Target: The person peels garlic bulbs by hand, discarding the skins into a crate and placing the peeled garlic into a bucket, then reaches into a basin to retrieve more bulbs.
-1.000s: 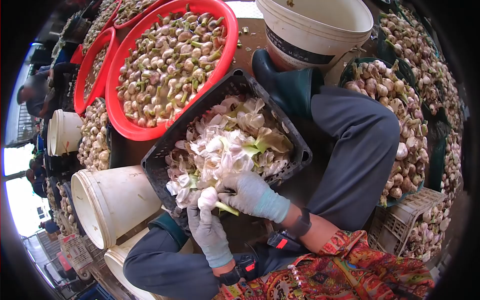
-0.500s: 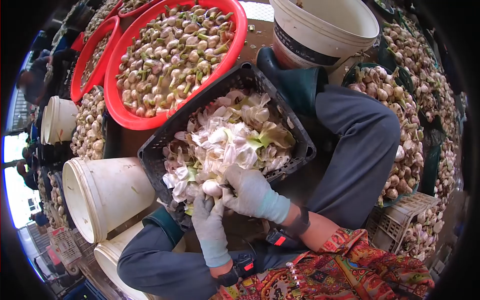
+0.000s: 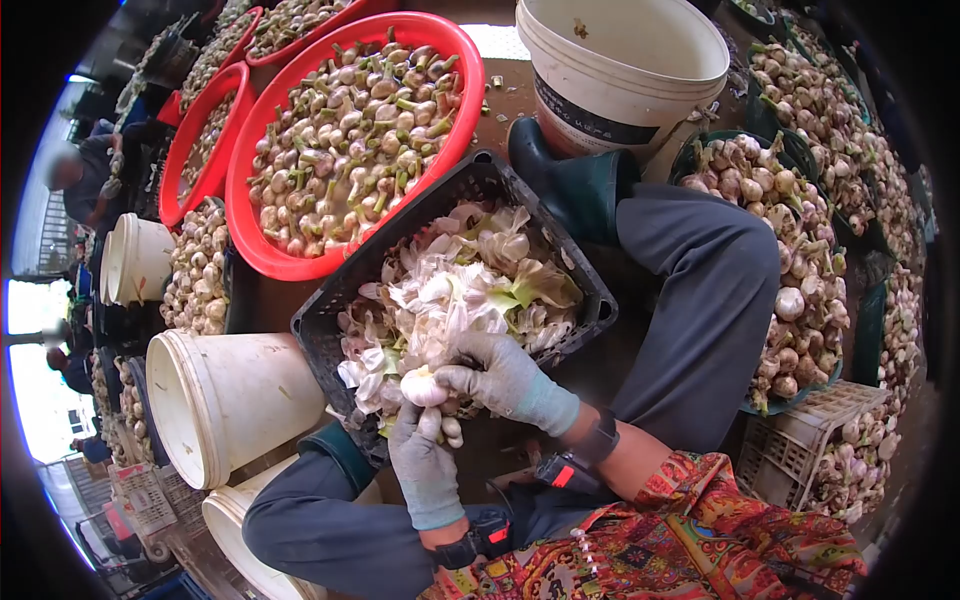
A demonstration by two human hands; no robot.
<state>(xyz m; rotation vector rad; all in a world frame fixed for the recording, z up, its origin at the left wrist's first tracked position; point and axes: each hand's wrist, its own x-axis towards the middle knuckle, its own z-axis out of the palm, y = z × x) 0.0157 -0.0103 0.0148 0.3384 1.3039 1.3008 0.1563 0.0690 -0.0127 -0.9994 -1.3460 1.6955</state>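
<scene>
we hold garlic bulb (image 3: 424,388) in left hand (image 3: 421,458), fingers closed beneath it, seemingly for steadiness; right hand (image 3: 508,378) fingers against its side, whether gripping unclear. black crate (image 3: 597,308) beyond fingertips, likely catching skins (image 3: 455,285).

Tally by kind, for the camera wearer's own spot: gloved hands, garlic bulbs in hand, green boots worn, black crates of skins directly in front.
Left hand and right hand, gloved: 2
Garlic bulb in hand: 1
Green boots: 2
Black crate: 1
Total: 6

Glossy plastic basin (image 3: 240,215), matt plastic crate (image 3: 325,300), papery husks (image 3: 450,280).
</scene>
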